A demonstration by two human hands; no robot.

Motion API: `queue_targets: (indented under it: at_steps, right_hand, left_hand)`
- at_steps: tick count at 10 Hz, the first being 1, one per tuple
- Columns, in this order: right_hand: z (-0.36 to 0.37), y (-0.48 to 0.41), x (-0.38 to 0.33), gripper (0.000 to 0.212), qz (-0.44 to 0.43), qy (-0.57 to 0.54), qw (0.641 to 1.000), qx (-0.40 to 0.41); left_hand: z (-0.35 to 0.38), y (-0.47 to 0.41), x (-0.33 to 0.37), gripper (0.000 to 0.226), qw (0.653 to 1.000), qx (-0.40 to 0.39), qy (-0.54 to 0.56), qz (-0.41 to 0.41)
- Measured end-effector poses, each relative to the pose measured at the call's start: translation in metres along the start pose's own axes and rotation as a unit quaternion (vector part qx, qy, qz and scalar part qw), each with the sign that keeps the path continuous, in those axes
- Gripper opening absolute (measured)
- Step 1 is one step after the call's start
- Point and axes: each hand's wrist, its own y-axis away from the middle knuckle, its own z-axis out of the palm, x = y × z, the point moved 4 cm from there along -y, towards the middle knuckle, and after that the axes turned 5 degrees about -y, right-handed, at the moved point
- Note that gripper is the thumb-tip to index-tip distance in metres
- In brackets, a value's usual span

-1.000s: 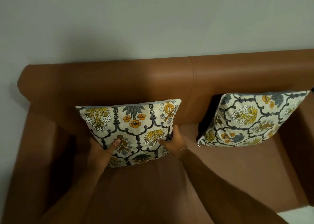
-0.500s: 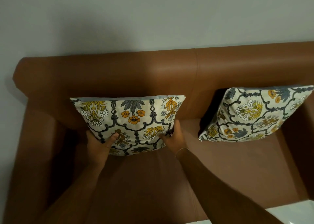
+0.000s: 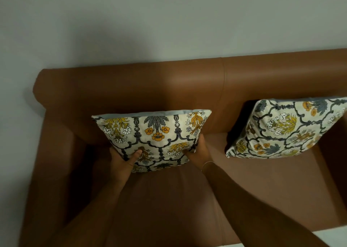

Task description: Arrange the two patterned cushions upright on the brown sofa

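Two cream cushions with a grey, yellow and orange flower pattern stand on the brown sofa (image 3: 187,81). The left cushion (image 3: 155,134) stands upright against the backrest on the left seat. My left hand (image 3: 123,160) grips its lower left side with the thumb on the front. My right hand (image 3: 199,151) grips its lower right edge. The right cushion (image 3: 287,128) leans against the backrest at the right, its right corner cut off by the frame edge, with no hand on it.
A pale wall (image 3: 169,21) rises behind the sofa. The left armrest (image 3: 52,162) and the right armrest (image 3: 336,153) flank the seat. A strip of light floor (image 3: 330,237) shows at the bottom right.
My hands have shifted the left cushion slightly right and back against the backrest, keeping their grip. The right cushion has stayed where it was.
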Motion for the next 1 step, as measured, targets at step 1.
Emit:
queue_targets:
  at_steps: [1]
  right_hand:
    - [-0.0055,0.0058,-0.0076,0.105,0.008,0.094,0.996,0.004]
  left_hand:
    - [-0.0052,0.0235,0.0130,0.114,0.999,0.024,0.009,0.026]
